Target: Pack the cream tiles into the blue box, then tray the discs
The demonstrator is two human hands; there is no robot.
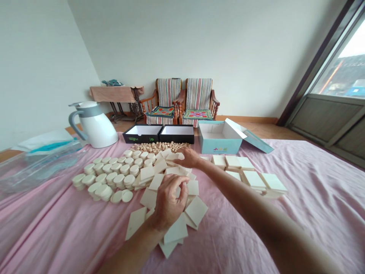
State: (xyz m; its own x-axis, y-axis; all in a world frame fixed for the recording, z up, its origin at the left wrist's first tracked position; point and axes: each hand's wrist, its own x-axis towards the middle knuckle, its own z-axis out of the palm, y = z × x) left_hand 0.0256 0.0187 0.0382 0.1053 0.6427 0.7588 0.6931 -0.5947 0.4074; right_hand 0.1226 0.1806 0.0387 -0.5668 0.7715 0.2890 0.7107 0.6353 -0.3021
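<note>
beneath a pale wall [242, 57], a rumpled pink cloth [327, 182] spreads before you. your two hands are apart: your left hand [170, 198] is poised over the middle of a loose heap of cream square tiles [176, 229], thumb and forefinger curled toward each other, while your right hand [189, 156] reaches to the heap's far end, fingers at a tile there. whether either one grips a tile, you cannot tell from this angle.

just left of the heap, round discs [111, 179] stand in short stacks; behind it lies a bed of small wooden beads [159, 147]. to the right of your forearm sit neater stacks of squares [253, 179]. farther back are two open black boxes [142, 134], side by side, and an open light-blue box [219, 144] with its lid [259, 142] tilted beside it. a white jug [98, 127] and clear plastic packaging [42, 160] occupy your left. beyond, two wooden armchairs [169, 93] face you.
</note>
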